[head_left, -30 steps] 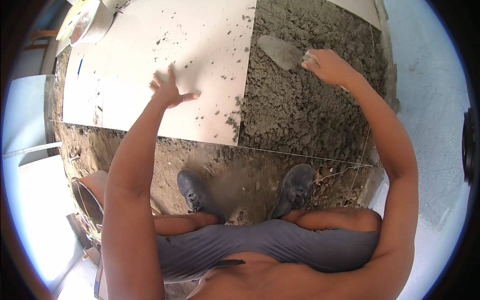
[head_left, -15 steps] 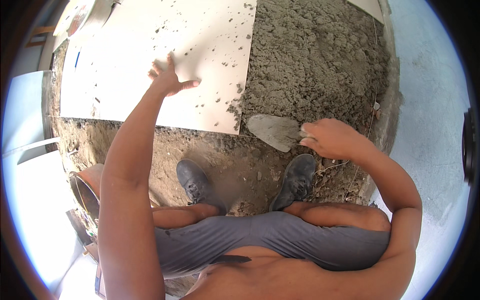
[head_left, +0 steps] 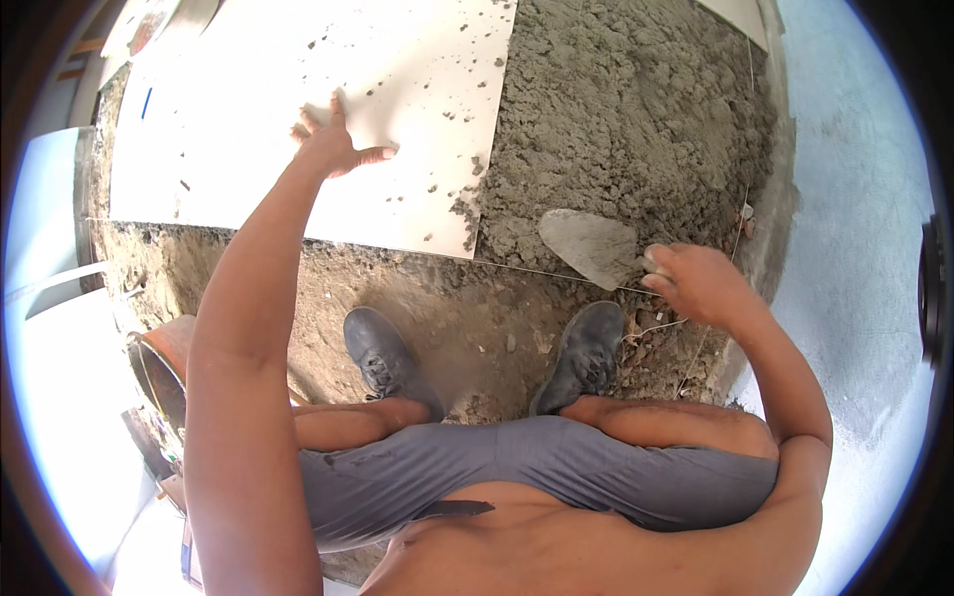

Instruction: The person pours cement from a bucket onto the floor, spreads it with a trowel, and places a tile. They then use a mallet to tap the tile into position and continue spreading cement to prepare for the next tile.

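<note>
My left hand (head_left: 333, 144) rests with spread fingers on a large white floor tile (head_left: 427, 119) that is spotted with bits of mortar. To the right, my right hand (head_left: 696, 280) grips a trowel (head_left: 591, 243) whose handle is hidden in the fingers. The grey, mortar-smeared blade lies over the near edge of a rough bed of wet mortar (head_left: 626, 119), its tip pointing left toward the tile's corner. The bed borders the tile's right edge.
A taut string (head_left: 556, 272) runs along the near edge of tile and mortar. A pale blue wall (head_left: 855, 199) stands at the right. A bucket (head_left: 164, 363) lies at the left by bare soil (head_left: 467, 328). Another white tile (head_left: 733, 15) shows at the far right.
The trowel and my right hand have moved to the right, with the blade going from beside the tile's corner onto the mortar's edge. My left hand stays on the tile.
</note>
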Demonstrator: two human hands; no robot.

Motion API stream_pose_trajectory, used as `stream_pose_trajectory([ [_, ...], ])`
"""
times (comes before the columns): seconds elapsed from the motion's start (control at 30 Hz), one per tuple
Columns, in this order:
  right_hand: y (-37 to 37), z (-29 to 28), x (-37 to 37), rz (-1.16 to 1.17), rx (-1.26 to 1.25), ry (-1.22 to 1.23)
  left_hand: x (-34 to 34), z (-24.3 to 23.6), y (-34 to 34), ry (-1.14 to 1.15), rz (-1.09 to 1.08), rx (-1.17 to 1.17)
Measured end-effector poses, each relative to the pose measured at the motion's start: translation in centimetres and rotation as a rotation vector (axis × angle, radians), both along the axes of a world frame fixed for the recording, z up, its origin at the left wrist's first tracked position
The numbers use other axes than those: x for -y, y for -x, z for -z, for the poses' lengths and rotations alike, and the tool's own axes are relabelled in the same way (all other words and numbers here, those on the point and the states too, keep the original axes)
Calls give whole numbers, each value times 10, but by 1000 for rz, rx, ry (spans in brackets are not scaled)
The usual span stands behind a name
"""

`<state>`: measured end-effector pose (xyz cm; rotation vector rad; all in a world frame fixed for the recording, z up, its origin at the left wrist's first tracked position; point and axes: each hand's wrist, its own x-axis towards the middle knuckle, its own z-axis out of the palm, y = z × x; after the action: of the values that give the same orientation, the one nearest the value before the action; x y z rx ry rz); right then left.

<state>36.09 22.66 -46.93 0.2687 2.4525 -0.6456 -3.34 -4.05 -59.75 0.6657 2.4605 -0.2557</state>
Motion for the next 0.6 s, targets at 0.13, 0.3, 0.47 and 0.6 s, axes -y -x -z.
stream_pose_trajectory([
  [0.13, 43, -14, -4, -5, -15, -37, 4, 1, 4, 49, 48, -23],
  [0.3, 80, 21, 13, 45, -105, 103, 1, 0, 3, 63, 19, -27],
  [0.47, 76, 3, 28, -230, 113, 89, 5, 2, 4, 62, 20, -26],
  [0.6, 76, -1, 30, -211, -55, 29, 1, 4, 6, 93, 9, -32],
])
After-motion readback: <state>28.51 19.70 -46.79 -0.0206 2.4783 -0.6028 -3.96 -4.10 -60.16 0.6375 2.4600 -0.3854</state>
